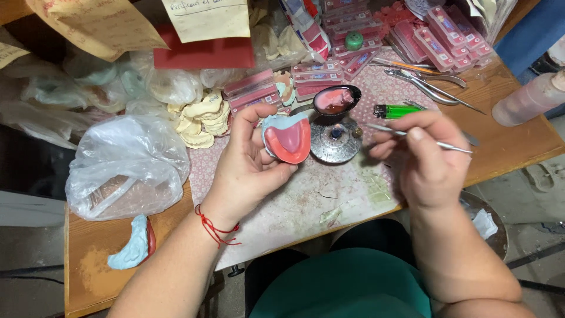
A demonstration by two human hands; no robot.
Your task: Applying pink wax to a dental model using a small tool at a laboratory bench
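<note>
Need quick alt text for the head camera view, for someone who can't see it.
The left hand holds a blue dental cast with pink wax while the right hand holds a thin metal tool. Behind them on the cluttered workbench sit a green lighter and a plastic bag.

**Wax, plaster and metal on a worn wooden bench**

The left hand holds a dental cast with matt pale blue plaster and smooth, slightly glossy pink wax. The right hand pinches a thin, shiny metal instrument. At 12 o'clock from the cast, a metal ladle holds glossy melted pink wax above a tarnished metal burner. The lighter is translucent green plastic. At 9 o'clock lies a crinkled clear plastic bag. The table is bare, scuffed wood.
</note>
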